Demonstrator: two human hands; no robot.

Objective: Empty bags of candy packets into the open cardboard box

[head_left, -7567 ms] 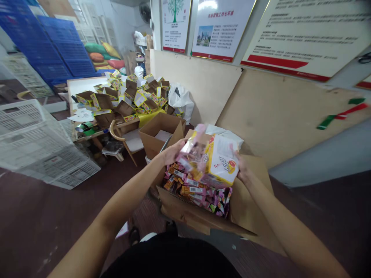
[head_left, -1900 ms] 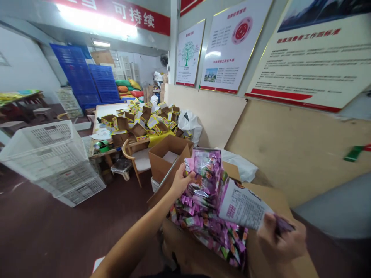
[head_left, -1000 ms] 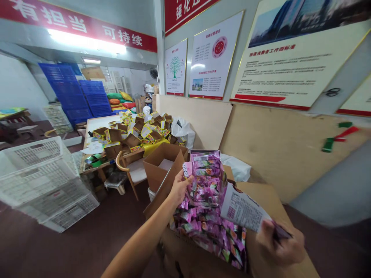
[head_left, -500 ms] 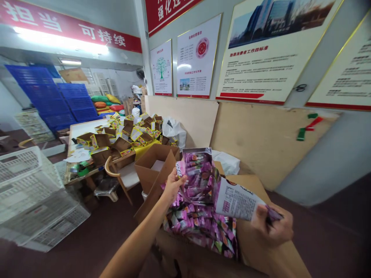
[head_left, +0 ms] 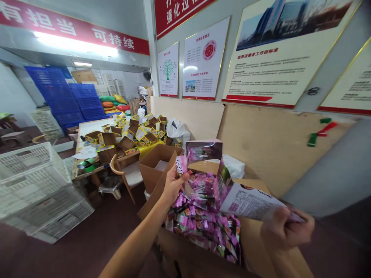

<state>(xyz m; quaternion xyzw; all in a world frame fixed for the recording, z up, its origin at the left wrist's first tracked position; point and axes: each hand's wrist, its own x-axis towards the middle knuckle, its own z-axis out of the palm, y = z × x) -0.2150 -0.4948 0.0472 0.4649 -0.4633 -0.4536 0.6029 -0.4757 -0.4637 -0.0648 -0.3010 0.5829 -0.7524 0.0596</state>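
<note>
- One left hand (head_left: 175, 183): I see thumb and fingers pinching the pink end flap of the purple box.
- One right hand (head_left: 290, 227), slightly blurred: I see it gripping the outer end of that box's white printed panel.
- One purple box (head_left: 246, 200), unfolded at one side: held above the large carton (head_left: 255, 241), its panel reaching out over the carton's right edge. I cannot tell whether its underside touches the contents.
- Sachets (head_left: 203, 226), purple, many: heaped inside the large carton up to its near edge; more show within the box's frame.
- One second carton (head_left: 149, 168): just beyond the large carton's left edge.
- One table (head_left: 87, 129): small yellow-edged boxes (head_left: 127, 143) piled towards its right edge; green tape (head_left: 88, 166) near its near left corner.
</note>
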